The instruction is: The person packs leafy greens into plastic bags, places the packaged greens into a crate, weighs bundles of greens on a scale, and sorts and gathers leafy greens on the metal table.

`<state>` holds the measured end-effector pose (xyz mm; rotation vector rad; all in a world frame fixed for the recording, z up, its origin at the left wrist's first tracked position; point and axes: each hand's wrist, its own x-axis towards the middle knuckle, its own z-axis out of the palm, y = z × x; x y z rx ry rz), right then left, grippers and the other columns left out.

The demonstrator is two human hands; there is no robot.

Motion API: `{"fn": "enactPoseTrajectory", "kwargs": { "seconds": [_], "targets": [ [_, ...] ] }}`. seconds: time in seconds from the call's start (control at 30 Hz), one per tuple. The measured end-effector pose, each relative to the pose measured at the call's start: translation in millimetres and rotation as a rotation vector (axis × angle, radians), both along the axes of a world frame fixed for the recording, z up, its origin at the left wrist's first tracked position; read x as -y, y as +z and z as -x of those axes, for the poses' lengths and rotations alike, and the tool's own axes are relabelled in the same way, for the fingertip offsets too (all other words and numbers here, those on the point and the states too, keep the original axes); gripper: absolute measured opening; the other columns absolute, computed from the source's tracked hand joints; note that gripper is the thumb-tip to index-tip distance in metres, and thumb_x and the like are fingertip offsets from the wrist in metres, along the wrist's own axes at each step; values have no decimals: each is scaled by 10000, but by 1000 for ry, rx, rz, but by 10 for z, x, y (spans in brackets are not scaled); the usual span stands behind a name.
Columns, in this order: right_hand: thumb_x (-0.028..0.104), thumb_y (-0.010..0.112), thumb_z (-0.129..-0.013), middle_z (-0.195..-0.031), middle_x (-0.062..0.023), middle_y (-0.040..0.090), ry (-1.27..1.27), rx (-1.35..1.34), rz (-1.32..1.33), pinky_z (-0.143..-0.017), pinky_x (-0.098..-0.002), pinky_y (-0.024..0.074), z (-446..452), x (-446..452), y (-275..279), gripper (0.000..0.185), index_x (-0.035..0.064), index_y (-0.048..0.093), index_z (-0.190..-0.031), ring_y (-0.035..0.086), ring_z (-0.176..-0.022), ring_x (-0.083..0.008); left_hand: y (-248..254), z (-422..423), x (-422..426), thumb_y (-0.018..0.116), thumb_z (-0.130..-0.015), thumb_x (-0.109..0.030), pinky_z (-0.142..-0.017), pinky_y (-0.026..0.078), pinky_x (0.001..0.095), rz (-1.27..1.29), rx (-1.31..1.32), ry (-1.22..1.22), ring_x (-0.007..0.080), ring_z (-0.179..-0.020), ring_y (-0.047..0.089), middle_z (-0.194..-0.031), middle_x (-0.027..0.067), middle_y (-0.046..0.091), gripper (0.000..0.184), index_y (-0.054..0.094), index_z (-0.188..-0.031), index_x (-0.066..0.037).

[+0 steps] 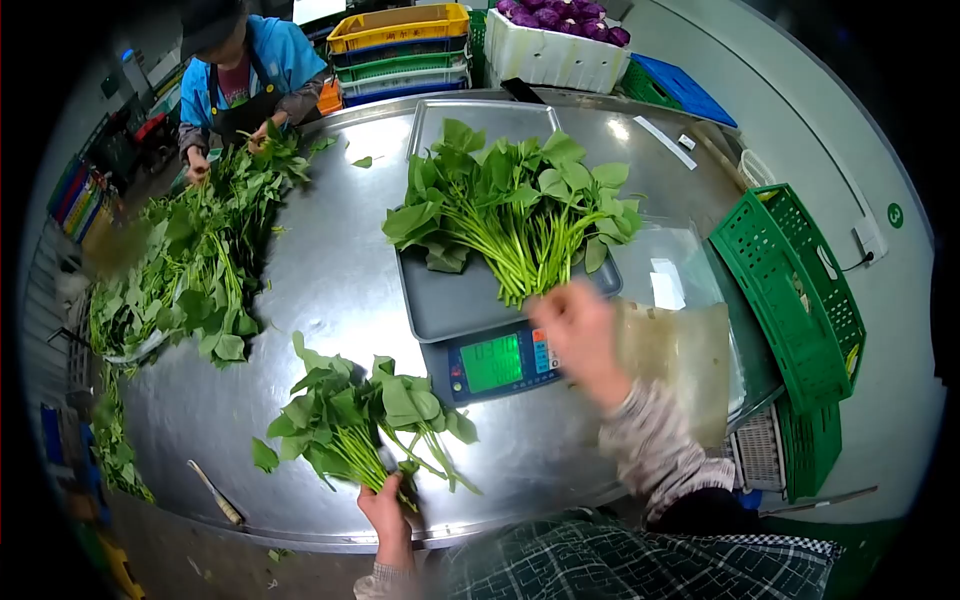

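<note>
A large bunch of leafy green stems (520,235) lies on the dark tray (455,310) of a scale, stem ends toward me. My right hand (580,335) is beside those stem ends, above the right part of the scale's lit green display unit (492,363); it is blurred, and its fingers cannot be read clearly. Near the front edge of the metal table (330,240), my left hand (388,518) is closed round the stems of a smaller leafy bunch (365,420), whose leaves point away from me.
A co-worker (250,75) handles a long heap of greens (200,250) at the left. Stacked crates (400,50) and a white box of purple vegetables (560,50) stand behind. Green crates (790,290) are at the right. A knife-like tool (215,492) lies front left.
</note>
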<state>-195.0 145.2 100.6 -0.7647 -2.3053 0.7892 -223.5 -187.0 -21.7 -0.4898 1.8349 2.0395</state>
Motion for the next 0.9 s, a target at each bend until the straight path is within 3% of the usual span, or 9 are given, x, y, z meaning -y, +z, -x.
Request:
{"fn": "enactPoseTrajectory", "kwargs": {
  "seconds": [0.07, 0.13, 0.27, 0.43, 0.53, 0.63, 0.77, 0.83, 0.9],
  "targets": [
    [301, 703, -780, -894, -139, 632, 321, 377, 379, -731, -433, 498, -132, 632, -608, 261, 66, 635, -870, 621, -851, -333, -8, 18, -60, 641, -767, -35, -582, 442, 253, 42, -31, -31, 123, -655, 564, -777, 33, 614, 162, 612, -925, -12],
    [469, 698, -769, -874, -168, 636, 704, 756, 192, -697, -452, 505, -272, 1254, -851, 443, 41, 631, -864, 633, -834, -354, 111, 40, -114, 639, -764, -38, -622, 443, 252, 46, -26, -45, 118, -692, 564, -791, 31, 615, 153, 616, -914, -16],
    [451, 666, -765, -736, -162, 626, 702, 551, 170, -617, -477, 477, -403, 1731, -1483, 419, 36, 613, -763, 623, -691, -369, 148, 90, -78, 636, -760, -35, -643, 439, 250, 13, -82, -56, 113, -702, 562, -821, 32, 629, 174, 615, -928, 1],
    [287, 697, -789, -640, -161, 590, 706, 364, 660, -560, -408, 445, -465, 1438, -1086, 308, 18, 575, -703, 557, -577, -341, 46, 178, 103, 666, -749, -53, -649, 449, 261, 184, -75, -129, 119, -698, 564, -833, 39, 633, 235, 614, -969, 9],
    [241, 712, -796, -618, -140, 568, 716, 326, 598, -543, -377, 438, -566, 1267, -1013, 273, 0, 593, -749, 525, -526, -262, -204, 228, 158, 716, -741, -100, -683, 470, 271, 216, -32, -168, 140, -730, 583, -874, 64, 648, 314, 616, -1015, 16],
    [209, 716, -819, -610, -52, 563, 732, 164, 603, -500, -299, 418, -623, 1118, -677, 236, -8, 625, -830, 506, -527, -127, -215, 292, 261, 748, -740, -157, -720, 481, 288, 578, -88, -352, 168, -781, 604, -937, 96, 659, 398, 603, -1053, 43],
    [172, 706, -844, -626, -4, 563, 605, 187, 938, -462, -213, 378, -644, 961, -490, 196, -8, 629, -838, 482, -532, -41, 194, 209, 338, 782, -702, -257, -661, 488, 370, 1313, -837, -262, 304, -695, 611, -792, 159, 651, 435, 629, -988, 32],
    [166, 705, -844, -636, -5, 571, 561, 277, 1155, -464, -208, 379, -625, 993, -384, 187, -6, 630, -841, 484, -530, -43, 389, 203, 219, 766, -745, -207, -602, 476, 315, 859, -745, -384, 213, -633, 581, -740, 96, 625, 340, 635, -950, 29],
    [174, 714, -841, -639, -3, 582, 606, 251, 1193, -457, -206, 384, -610, 1134, -462, 203, -14, 637, -845, 489, -523, -37, 699, 86, -174, 698, -847, -173, -564, 434, 203, 199, -261, -543, 55, -640, 540, -771, 13, 623, 224, 647, -965, 10]
  ]
}}
